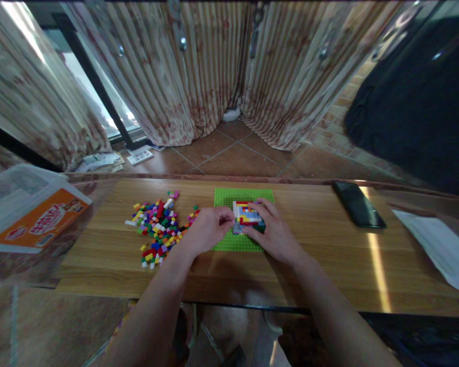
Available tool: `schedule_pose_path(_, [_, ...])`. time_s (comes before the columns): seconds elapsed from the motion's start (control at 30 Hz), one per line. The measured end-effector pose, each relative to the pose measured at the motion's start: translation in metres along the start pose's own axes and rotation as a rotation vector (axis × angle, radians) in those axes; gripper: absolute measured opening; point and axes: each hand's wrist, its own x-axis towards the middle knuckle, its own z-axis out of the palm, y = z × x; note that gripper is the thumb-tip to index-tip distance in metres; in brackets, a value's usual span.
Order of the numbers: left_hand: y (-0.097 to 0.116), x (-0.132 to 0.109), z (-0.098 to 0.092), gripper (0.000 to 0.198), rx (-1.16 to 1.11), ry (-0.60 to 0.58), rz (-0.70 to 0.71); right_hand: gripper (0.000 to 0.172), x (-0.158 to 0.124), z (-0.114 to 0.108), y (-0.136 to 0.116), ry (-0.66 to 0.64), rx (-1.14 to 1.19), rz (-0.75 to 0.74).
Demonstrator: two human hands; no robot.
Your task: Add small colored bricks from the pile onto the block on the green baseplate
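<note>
A green studded baseplate [222,195] lies on the wooden table, and a block of stacked toy bricks [246,213] in red, yellow, white and blue rises from its middle. My right hand [274,233] curls round the right side of this brick build, thumb at its front and fingers over its far part. My left hand [210,228] is at the build's left edge with thumb and fingertips pinched together. Whatever is between those fingertips is too small or hidden to make out. Left of that hand spreads a heap of loose toy bricks [158,227] in many colours, partly behind my wrist.
A black phone [358,204] lies on the table's right part, near a white sheet [438,244]. At the far left stands a clear plastic box [26,178] with an orange label [42,219]. Curtains [206,76] hang beyond the tiled floor.
</note>
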Motion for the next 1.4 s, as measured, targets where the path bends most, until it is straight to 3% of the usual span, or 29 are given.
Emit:
schedule_pose_path(0.47, [-0.004, 0.007, 0.013, 0.004, -0.229, 0.072, -0.115, 0.058, 0.001, 0.000, 0.001, -0.003, 0.004, -0.001])
schedule_pose_path(0.77, [-0.002, 0.012, 0.014, 0.009, -0.648, 0.042, -0.423, 0.056, 0.001, 0.000, -0.002, 0.004, 0.015, 0.024])
schedule_pose_path(1.07, [0.005, 0.017, 0.010, 0.012, -0.714, 0.064, -0.608, 0.057, 0.000, -0.001, 0.001, -0.001, 0.024, 0.044])
schedule_pose_path(1.27, [0.000, 0.017, 0.013, 0.012, -0.754, 0.048, -0.613, 0.057, 0.000, 0.001, 0.003, 0.011, 0.039, 0.042])
schedule_pose_path(1.4, [-0.003, 0.014, 0.013, 0.010, -0.693, 0.026, -0.510, 0.058, 0.000, 0.002, 0.003, 0.008, 0.037, 0.043])
